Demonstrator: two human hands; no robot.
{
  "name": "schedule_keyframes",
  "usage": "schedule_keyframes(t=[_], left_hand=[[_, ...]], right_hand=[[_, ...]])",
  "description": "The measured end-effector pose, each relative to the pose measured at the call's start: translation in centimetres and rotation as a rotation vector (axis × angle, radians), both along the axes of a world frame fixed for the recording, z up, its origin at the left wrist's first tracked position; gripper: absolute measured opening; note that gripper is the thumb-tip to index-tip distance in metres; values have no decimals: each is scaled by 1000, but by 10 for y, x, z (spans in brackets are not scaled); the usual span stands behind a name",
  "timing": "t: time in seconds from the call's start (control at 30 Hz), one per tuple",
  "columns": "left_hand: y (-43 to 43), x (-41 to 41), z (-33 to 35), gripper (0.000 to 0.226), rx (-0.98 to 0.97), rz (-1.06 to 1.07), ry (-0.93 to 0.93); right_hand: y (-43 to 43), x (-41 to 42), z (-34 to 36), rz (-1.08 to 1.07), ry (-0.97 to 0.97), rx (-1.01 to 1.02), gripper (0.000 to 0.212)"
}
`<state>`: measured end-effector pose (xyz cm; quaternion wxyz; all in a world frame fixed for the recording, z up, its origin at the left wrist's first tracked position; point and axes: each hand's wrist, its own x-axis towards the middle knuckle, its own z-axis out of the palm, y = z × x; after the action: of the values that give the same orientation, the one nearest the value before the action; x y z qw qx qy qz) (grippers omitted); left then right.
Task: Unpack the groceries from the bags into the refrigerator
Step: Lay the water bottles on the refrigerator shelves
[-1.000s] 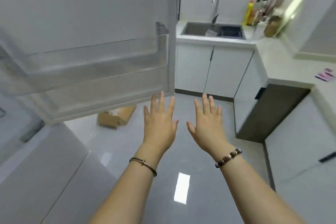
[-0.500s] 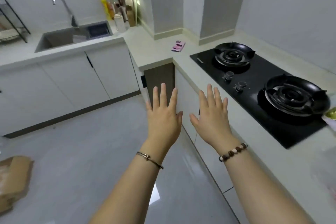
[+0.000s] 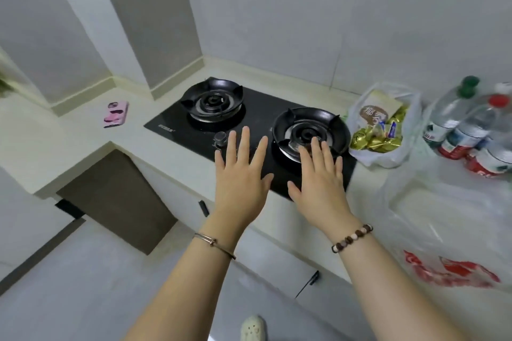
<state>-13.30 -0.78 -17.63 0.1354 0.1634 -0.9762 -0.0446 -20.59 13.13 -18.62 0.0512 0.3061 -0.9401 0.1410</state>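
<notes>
Above the hob (image 3: 181, 130), front edge
Our left hand (image 3: 241, 183) and right hand (image 3: 318, 183) hover flat, fingers spread, empty; grocery bag (image 3: 379, 124) just right of the hob, open floor (image 3: 83, 299) before it.

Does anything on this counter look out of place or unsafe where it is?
Nothing is spilled or broken. One odd thing: the thin plastic bag of snacks sits right beside the right burner of the gas hob, a poor place for plastic. No flame is visible.

Left hand (image 3: 240, 183) and right hand (image 3: 320, 185) outstretched; fingers spread, empty
</notes>
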Motion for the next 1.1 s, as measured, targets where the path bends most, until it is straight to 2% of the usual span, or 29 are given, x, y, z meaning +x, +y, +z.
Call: schedule_keyframes(t=[0.2, 0.53, 0.7, 0.97, 1.1], left_hand=[[-1, -78, 0, 70, 18, -209, 24], [94, -190, 4, 69, 37, -498, 20], [158, -240, 2, 72, 54, -570, 39], [256, -316, 2, 69, 58, -618, -122], [281, -371, 10, 71, -7, -583, -129]], right_hand=[[15, -52, 8, -203, 24, 23, 73], [124, -109, 14, -504, -8, 13, 74], [187, -151, 16, -575, 17, 14, 75], [276, -231, 18, -650, 25, 16, 71], [297, -269, 26, -627, 1, 39, 71]])
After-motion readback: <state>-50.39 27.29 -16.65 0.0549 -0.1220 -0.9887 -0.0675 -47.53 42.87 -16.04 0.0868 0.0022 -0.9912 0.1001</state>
